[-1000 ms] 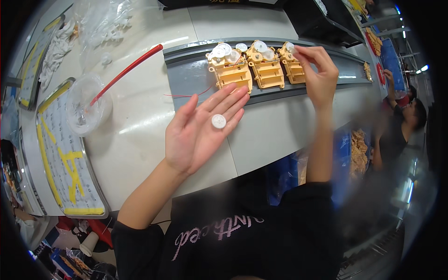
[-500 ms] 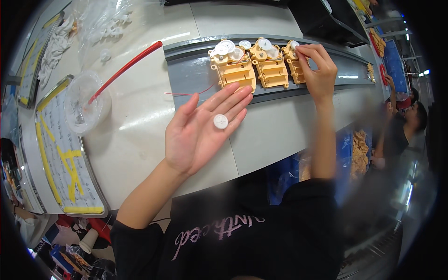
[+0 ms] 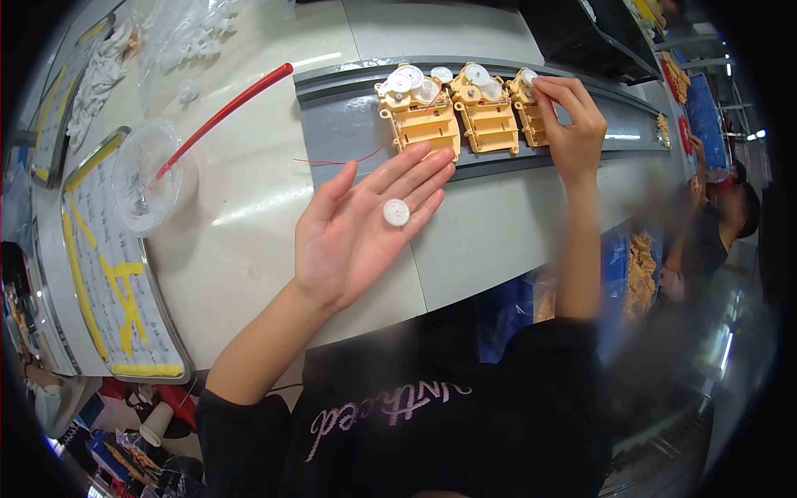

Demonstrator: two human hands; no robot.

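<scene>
My left hand (image 3: pixel 344 236) is palm up with its fingers stretched out, and a small white plastic gear (image 3: pixel 397 212) lies loose on it. Its fingertips come up to the lower edge of the nearest yellow plastic housing (image 3: pixel 423 129). A second yellow housing (image 3: pixel 490 124) stands beside that one; both carry white gears on their upper parts. At the third yellow housing (image 3: pixel 531 116), partly covered by my fingers, my right hand (image 3: pixel 574 124) pinches the edge of a white gear (image 3: pixel 529 77). Whether this gear is seated in the housing, I cannot tell.
The housings rest on a long grey rail (image 3: pixel 340 112) across the white table (image 3: pixel 249 266). At left stand a clear plastic tub (image 3: pixel 133 203) with a red stick (image 3: pixel 224 112) and a yellow-taped tray (image 3: pixel 154 369). Blue bins (image 3: pixel 614 266) sit below the table edge; a co-worker (image 3: pixel 706 236) is at right.
The view has shifted slightly, and the housings sit a little farther right in it. Both hands keep nearly the same pose, the right one still pinching at the third housing.
</scene>
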